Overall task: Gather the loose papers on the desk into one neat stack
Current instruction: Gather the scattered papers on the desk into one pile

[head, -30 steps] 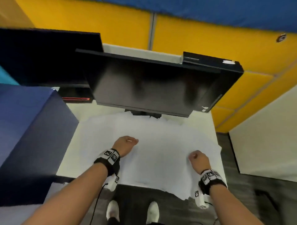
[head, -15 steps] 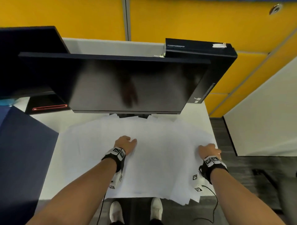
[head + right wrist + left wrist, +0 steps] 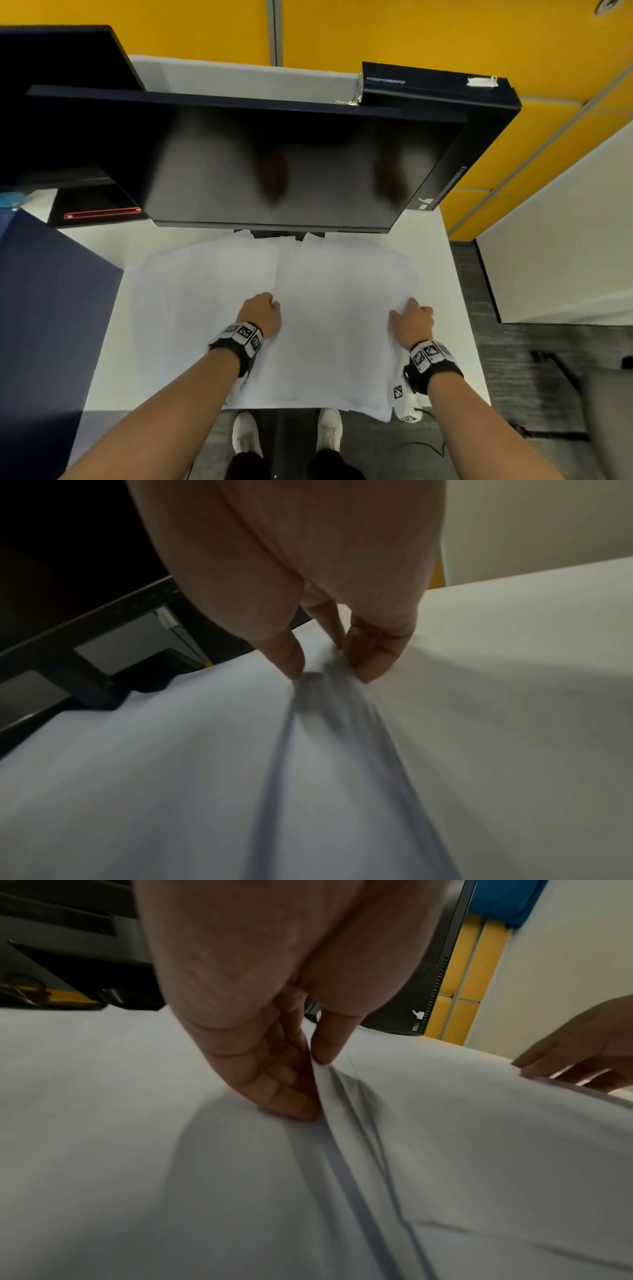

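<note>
Several white papers [image 3: 335, 308] lie overlapped across the white desk [image 3: 455, 342] in front of the monitor. My left hand [image 3: 263, 310] is at the left edge of the middle bunch; in the left wrist view its thumb and fingers [image 3: 274, 1085] pinch raised sheet edges [image 3: 329, 1085]. My right hand [image 3: 411, 317] is at the bunch's right edge; in the right wrist view its thumb and fingers [image 3: 369, 658] pinch the paper edges [image 3: 318, 696] there. More sheets [image 3: 191, 301] lie flat to the left of my left hand.
A black monitor [image 3: 274, 164] hangs low over the desk's back half, its stand [image 3: 277, 234] touching the papers' far edge. A dark blue partition [image 3: 48, 325] borders the left. A black computer case [image 3: 445, 96] stands at the back right. Papers overhang the front edge [image 3: 370, 411].
The right hand has come inward from the desk's right edge, sliding sheets leftward into a narrower bunch. The left hand's fingers have curled onto the sheet edges. The head view has tilted downward.
</note>
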`<state>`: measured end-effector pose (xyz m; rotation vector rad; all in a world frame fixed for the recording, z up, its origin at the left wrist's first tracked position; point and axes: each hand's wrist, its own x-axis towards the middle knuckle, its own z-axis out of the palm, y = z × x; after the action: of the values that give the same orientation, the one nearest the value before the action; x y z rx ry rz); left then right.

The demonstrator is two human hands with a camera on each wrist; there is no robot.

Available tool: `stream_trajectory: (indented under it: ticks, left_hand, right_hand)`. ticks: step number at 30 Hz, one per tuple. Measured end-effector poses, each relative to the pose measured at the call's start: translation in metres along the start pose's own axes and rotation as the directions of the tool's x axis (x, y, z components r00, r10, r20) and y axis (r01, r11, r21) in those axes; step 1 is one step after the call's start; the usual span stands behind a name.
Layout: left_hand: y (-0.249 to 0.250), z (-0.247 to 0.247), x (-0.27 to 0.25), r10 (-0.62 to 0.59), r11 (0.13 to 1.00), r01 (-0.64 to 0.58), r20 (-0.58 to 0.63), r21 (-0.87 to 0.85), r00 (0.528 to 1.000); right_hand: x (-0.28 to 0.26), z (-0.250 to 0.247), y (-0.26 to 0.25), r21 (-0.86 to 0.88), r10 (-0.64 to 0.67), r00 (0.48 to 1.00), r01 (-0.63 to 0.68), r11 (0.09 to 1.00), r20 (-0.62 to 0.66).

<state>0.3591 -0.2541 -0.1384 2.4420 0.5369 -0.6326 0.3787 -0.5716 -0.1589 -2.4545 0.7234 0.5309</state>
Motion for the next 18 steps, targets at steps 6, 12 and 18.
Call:
stream_trajectory:
  ticks: [6, 12, 18]
  left_hand:
    - [-0.003, -0.001, -0.016, 0.01, 0.998, -0.007, 0.044, -0.069, 0.999]
    - [-0.026, 0.02, -0.054, 0.076, 0.984, -0.107, 0.207, 0.141, 0.975]
    - [-0.053, 0.014, -0.064, 0.032, 0.997, -0.028, 0.064, -0.066, 0.997]
  right_hand:
    - [-0.012, 0.001, 0.005, 0.105, -0.105, 0.993, 0.099, 0.99, 0.055]
    - [-0.06, 0.025, 0.022, 0.052, -0.149, 0.985, 0.145, 0.988, 0.091]
    - [-0.075, 0.041, 0.031, 0.136, -0.098, 0.992, 0.086, 0.987, 0.085]
